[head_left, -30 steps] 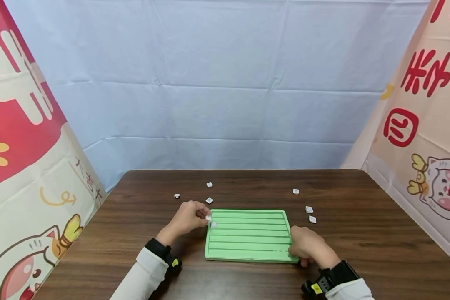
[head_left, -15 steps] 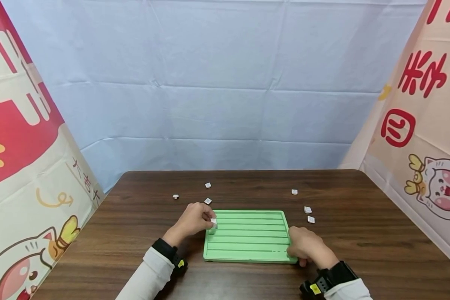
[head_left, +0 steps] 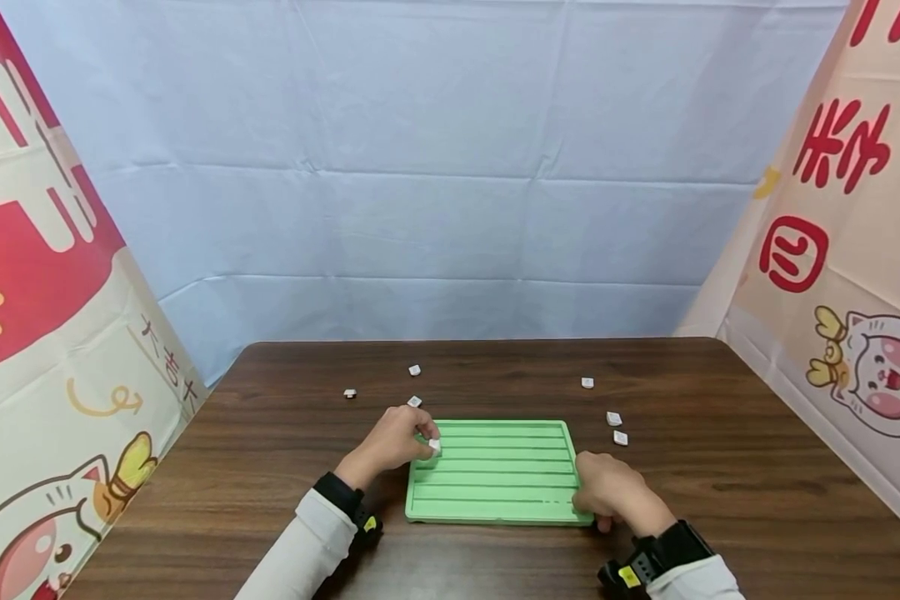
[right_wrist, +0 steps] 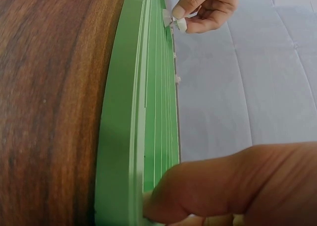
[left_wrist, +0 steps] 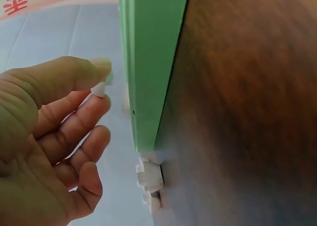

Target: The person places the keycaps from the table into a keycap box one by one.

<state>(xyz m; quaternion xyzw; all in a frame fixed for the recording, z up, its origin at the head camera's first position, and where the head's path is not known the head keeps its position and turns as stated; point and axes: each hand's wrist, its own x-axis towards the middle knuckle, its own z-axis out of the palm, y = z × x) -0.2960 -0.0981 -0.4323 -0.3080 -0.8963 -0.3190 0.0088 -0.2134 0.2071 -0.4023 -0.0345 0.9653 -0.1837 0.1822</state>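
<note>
The green ridged board (head_left: 498, 472) lies flat on the table. Between thumb and finger, my left hand (head_left: 392, 439) pinches a small white tile (head_left: 434, 446) over the board's upper left corner. In the left wrist view this tile (left_wrist: 98, 89) shows at the fingertips, largely covered by the thumb. Another white piece (right_wrist: 166, 18) stands on the board beside the pinched one in the right wrist view; the left hand hides it in the head view. My right hand (head_left: 613, 486) grips the board's lower right edge, thumb over the rim; its other fingers are mostly hidden.
Beyond the board's left corner lie several loose white tiles, the closest tile (head_left: 414, 402) just behind the left hand. More tiles lie to the right, one tile (head_left: 620, 437) near the board's edge. The brown table (head_left: 487, 560) ends at a pale blue cloth (head_left: 435, 208).
My left hand has moved right with its tile, from the board's left edge to over its corner. It now covers the piece seen on the board earlier. The right hand keeps its hold.
</note>
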